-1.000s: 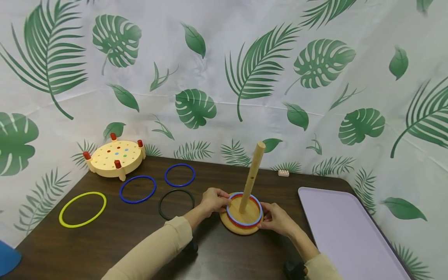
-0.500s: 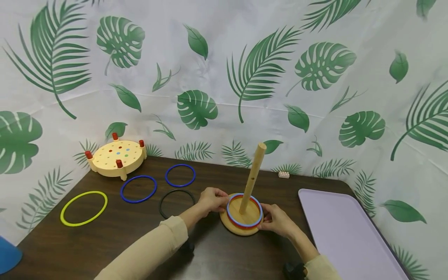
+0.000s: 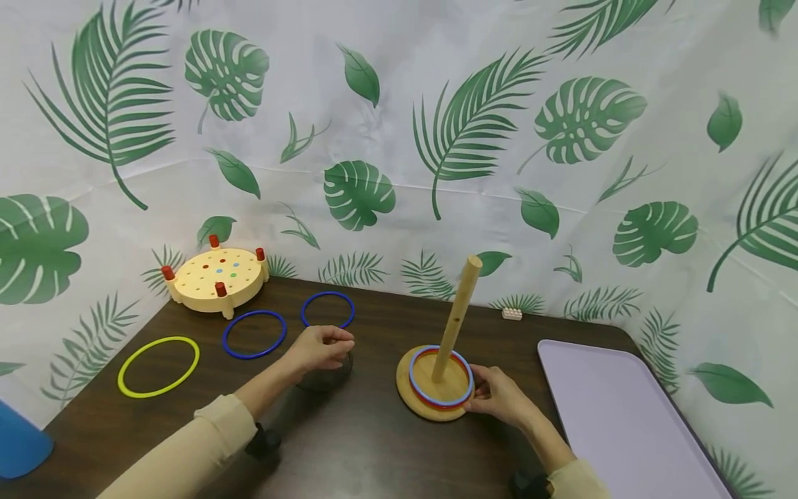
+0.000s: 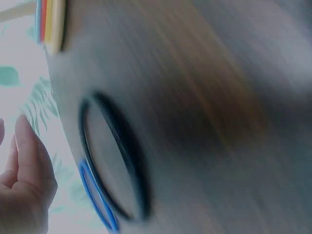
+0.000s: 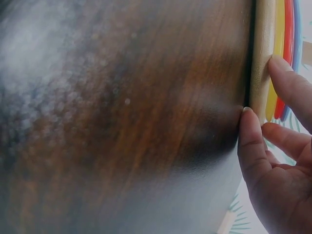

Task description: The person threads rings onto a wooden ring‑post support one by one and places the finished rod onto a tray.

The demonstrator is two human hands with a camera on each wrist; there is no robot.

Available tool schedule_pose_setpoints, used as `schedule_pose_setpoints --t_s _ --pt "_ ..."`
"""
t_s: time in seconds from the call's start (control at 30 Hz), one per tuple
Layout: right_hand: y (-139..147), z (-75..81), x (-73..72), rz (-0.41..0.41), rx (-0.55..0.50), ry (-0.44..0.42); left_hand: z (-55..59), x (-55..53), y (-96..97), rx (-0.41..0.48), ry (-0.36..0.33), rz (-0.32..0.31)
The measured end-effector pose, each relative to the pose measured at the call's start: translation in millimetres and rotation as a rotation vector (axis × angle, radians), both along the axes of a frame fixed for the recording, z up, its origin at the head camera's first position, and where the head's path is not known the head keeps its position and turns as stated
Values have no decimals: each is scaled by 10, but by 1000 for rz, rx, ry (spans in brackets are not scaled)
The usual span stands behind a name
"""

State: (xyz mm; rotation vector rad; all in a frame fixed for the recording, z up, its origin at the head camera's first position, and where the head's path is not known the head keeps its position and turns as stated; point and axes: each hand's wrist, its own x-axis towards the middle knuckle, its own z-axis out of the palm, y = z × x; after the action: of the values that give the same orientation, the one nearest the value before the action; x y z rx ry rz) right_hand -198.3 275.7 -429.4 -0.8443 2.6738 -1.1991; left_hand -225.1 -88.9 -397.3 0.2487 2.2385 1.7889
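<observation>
A ring-toss stand with a round wooden base (image 3: 408, 395) and a leaning-looking wooden peg (image 3: 458, 322) carries a light blue ring (image 3: 472, 378) over a red ring (image 5: 288, 48) and a yellow ring (image 5: 279, 44). My right hand (image 3: 499, 395) grips the right edge of the base, thumb and fingers around its rim beside the stacked rings. My left hand (image 3: 321, 348) is in the air over the black ring (image 4: 129, 151), fingers bent loosely with nothing in them. In the head view that hand partly covers the black ring.
Two dark blue rings (image 3: 254, 335) and a yellow-green ring (image 3: 158, 367) lie on the table's left. Behind them is a round cream board (image 3: 215, 277) with red-tipped legs. A lilac tray (image 3: 623, 409) is at right, a small pale block (image 3: 512, 314) at the back, a blue object (image 3: 21, 440) far left.
My left hand has let go of the stand's left side and moved left to above the black ring. The right hand stays at the base's edge.
</observation>
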Motion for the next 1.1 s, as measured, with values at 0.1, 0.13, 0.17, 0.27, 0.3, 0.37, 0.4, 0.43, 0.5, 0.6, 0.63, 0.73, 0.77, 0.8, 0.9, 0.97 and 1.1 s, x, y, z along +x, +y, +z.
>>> schedule_pose_setpoints --t_s 0.1,0.13,0.17,0.27,0.3,0.37,0.4,0.43,0.5,0.6,0.63,0.73,0.77,0.8,0.9,0.97,1.1 --pt "-4 -4 4 -5 0 -12 -2 15 -272 -31 13 39" --pt "-5 -5 6 -5 -1 -15 -5 16 -368 -44 18 54" --pt "-5 -3 10 -6 0 -16 -8 16 -462 -56 21 73" --pt "-1 0 15 -7 0 -18 -22 11 -755 -73 16 122" --pt "1 -1 15 -6 0 -19 -27 8 -858 -81 15 136" --pt "2 0 14 -7 3 -22 -35 6 -1047 -93 6 165" --pt "3 -3 13 -8 5 -24 -41 5 -1138 -96 1 181" --pt "3 -4 11 -8 8 -26 -46 6 -1225 -102 -3 199" --pt "1 -8 9 -9 9 -29 -61 9 -1394 -115 -15 231" --pt "-3 -9 7 -8 7 -32 -87 19 -1605 -132 -32 282" --pt "-5 -9 7 -9 6 -32 -97 23 -1670 -141 -38 299" --pt "-7 -12 2 -12 11 -28 -125 36 -1851 -179 -41 345" --pt "-7 -13 2 -15 13 -26 -135 40 -1907 -193 -41 361" --pt "-9 -13 1 -16 14 -27 -143 47 -1961 -210 -38 374" --pt "-10 0 -3 -21 14 -31 -167 67 -2102 -262 -27 405" --pt "-13 6 -7 -22 7 -40 -181 80 -2176 -289 -9 419" --pt "-18 5 -5 -24 9 -40 -201 107 -2276 -332 26 459"
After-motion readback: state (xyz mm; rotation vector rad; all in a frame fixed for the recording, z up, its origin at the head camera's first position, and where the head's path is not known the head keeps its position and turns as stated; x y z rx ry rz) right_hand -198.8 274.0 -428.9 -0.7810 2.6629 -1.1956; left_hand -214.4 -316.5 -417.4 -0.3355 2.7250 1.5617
